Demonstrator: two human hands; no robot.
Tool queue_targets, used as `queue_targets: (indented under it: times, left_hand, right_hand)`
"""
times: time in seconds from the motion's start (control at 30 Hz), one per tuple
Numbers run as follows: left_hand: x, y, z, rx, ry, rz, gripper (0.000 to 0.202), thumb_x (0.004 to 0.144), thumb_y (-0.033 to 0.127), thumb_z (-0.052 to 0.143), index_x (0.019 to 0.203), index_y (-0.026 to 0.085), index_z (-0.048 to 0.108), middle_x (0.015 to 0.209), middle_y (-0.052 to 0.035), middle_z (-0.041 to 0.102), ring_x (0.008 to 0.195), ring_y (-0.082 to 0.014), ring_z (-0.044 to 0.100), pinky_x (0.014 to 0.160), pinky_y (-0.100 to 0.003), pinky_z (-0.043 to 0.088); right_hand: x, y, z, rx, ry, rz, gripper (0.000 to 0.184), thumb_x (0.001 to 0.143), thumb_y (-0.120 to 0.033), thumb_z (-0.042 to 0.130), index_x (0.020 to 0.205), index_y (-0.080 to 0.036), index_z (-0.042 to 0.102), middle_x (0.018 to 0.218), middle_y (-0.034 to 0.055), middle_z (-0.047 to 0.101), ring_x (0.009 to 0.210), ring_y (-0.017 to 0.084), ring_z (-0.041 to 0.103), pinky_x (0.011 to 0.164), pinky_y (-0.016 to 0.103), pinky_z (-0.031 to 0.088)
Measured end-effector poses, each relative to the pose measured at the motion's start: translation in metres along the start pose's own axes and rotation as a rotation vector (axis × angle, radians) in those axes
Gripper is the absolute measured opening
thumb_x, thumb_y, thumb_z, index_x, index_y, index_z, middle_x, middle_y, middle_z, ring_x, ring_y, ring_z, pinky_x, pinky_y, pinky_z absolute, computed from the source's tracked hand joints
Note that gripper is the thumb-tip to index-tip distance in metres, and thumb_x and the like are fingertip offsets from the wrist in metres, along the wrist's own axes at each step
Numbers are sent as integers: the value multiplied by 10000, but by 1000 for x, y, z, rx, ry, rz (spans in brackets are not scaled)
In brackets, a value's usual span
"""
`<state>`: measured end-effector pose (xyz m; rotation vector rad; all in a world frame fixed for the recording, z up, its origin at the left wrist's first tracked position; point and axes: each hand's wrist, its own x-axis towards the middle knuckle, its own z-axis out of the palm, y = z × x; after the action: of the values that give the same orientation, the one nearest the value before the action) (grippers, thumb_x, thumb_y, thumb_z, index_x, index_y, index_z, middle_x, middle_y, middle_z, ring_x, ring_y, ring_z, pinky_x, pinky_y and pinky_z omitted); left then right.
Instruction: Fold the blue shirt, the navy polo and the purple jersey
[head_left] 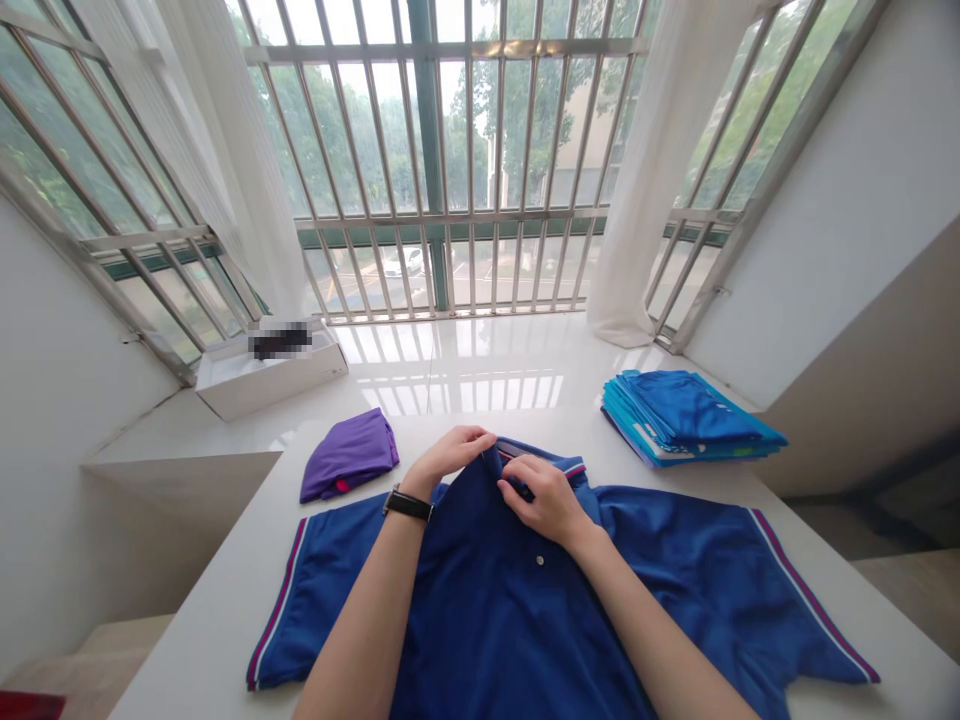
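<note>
A dark blue polo shirt lies spread on the white table, its striped-edge sleeves stretched out to both sides. At its collar, my left hand pinches the left part of the collar and lifts it slightly; a black-strapped watch sits on that wrist. Close beside it, my right hand has its fingers curled onto the collar's placket area, the fingertips partly hidden by the fabric. One button shows on the shirt front below my right hand.
A folded purple garment lies at the table's left. To the right stands a stack of folded blue garments. A white box with a blurred dark item rests on the sill, before a barred window with white curtains.
</note>
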<state>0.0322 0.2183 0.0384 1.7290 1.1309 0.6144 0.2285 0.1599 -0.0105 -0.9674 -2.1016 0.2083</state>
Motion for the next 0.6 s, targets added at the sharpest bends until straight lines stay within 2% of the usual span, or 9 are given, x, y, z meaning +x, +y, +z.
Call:
queue_targets:
  times: [0.13, 0.23, 0.3, 0.4, 0.5, 0.6]
  left_hand:
    - [0, 0, -1, -87, -1, 34, 426, 775, 459, 681, 1021, 112, 702, 915, -83, 704, 846, -190, 618, 726, -281, 479]
    - [1, -1, 0, -89, 57, 80, 427, 725, 400, 751, 1036, 111, 704, 948, -94, 708, 903, -204, 629, 780, -302, 496]
    - [1, 0, 1, -75, 92, 101, 420, 711, 397, 771, 1016, 115, 710, 928, -85, 701, 880, -195, 627, 763, -297, 500]
    - [1, 2, 3, -71, 109, 101, 414, 699, 415, 787, 972, 115, 707, 812, -47, 666, 770, -160, 606, 691, -273, 487]
    - [2, 3, 7, -96, 103, 88, 420, 685, 417, 806, 955, 117, 687, 704, -4, 606, 673, -128, 572, 611, -241, 454]
    - [3, 3, 10, -169, 96, 68, 415, 687, 411, 813, 947, 121, 668, 694, 4, 600, 653, -117, 571, 585, -226, 442]
  right_hand:
    - [0, -4, -4, 11, -71, 15, 151, 956, -278, 522, 890, -223, 645, 893, 44, 692, 827, 187, 651, 783, 326, 517]
    - [1, -5, -1, -23, -86, 48, 157, 958, -290, 518, 907, -219, 649, 888, 48, 693, 833, 195, 650, 793, 335, 516]
    - [1, -5, 0, -67, -73, 96, 130, 933, -308, 561, 950, -211, 646, 915, 60, 696, 869, 216, 647, 820, 359, 514]
    - [1, -4, 1, -116, -43, 168, 215, 891, -348, 625, 1039, -192, 636, 985, 80, 707, 925, 246, 648, 855, 391, 511]
    - [0, -3, 2, -124, -70, 189, 218, 913, -357, 587, 1044, -192, 644, 979, 77, 716, 899, 239, 659, 838, 385, 510]
    - [1, -5, 1, -116, -105, 170, 201, 927, -342, 554, 1017, -188, 647, 939, 73, 714, 866, 230, 657, 811, 372, 500]
